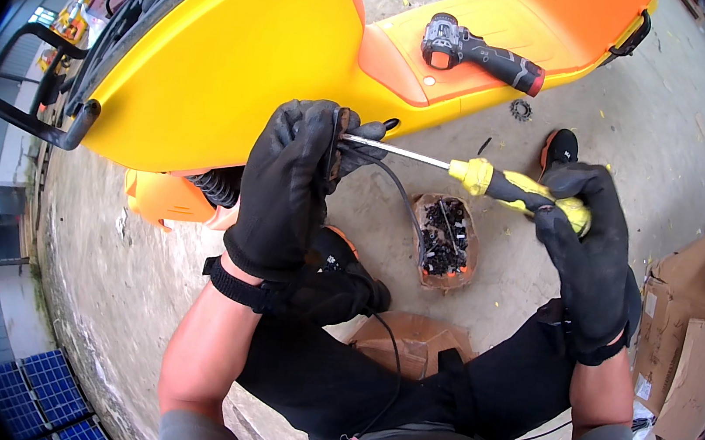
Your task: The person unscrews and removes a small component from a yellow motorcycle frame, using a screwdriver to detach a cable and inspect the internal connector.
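Note:
My right hand (586,249), in a black glove, is closed round the yellow-and-black handle of a screwdriver (510,189). Its metal shaft points left, and the tip meets a small dark, flat part (340,152) with brownish patches. That part is pinched in the gloved fingers of my left hand (282,181), which hide much of it, so its kind cannot be told. A thin black cable (399,186) runs from beside it down toward an open box of small parts (447,236) on the ground.
A yellow-and-orange vehicle body (232,56) stands right in front of me. On its orange footboard lies a cordless drill (479,53). A small black toothed ring (520,109) is on the concrete. Flattened cardboard boxes (694,306) lean at the right; another carton (408,341) sits between my legs.

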The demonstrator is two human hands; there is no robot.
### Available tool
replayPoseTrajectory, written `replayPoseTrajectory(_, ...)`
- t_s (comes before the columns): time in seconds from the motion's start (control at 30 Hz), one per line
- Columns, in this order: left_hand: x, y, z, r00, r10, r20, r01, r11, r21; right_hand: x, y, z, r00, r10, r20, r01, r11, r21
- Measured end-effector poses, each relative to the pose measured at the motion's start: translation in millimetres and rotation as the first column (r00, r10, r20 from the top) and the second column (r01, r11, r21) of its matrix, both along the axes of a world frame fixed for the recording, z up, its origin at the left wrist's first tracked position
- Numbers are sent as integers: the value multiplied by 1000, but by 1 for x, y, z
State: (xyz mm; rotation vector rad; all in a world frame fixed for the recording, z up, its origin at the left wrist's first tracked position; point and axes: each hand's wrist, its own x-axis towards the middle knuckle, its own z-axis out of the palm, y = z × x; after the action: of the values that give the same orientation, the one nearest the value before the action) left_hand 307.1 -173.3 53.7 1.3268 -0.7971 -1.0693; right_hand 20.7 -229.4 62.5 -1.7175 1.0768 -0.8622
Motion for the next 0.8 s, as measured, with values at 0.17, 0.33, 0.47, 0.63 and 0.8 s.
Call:
replayPoseTrajectory(0.17, -5, -3, -1, 994, -29, 107, 26, 999, 37, 6, -5, 1, 964, -82, 254, 38, 984, 174)
replayPoseTrajectory(0.33, -2, -3, -6, 998, -13, 60, 11, 999, 35, -2, -7, 8, 989, -25, 143, -34, 918, 394)
replayPoseTrajectory(0.47, -2, -4, -5, 997, -31, 70, 31, 999, -6, -1, -7, -5, 976, -17, 217, -17, 988, 156)
replayPoseTrajectory(0.63, -5, -3, -6, 999, -32, 35, 32, 999, -4, 9, -2, -1, 949, -85, 305, 15, 975, 223)
replayPoseTrajectory(0.8, 0, -1, -7, 998, -24, 62, 24, 1000, -5, -6, -9, 7, 992, 38, 119, -83, 910, 407)
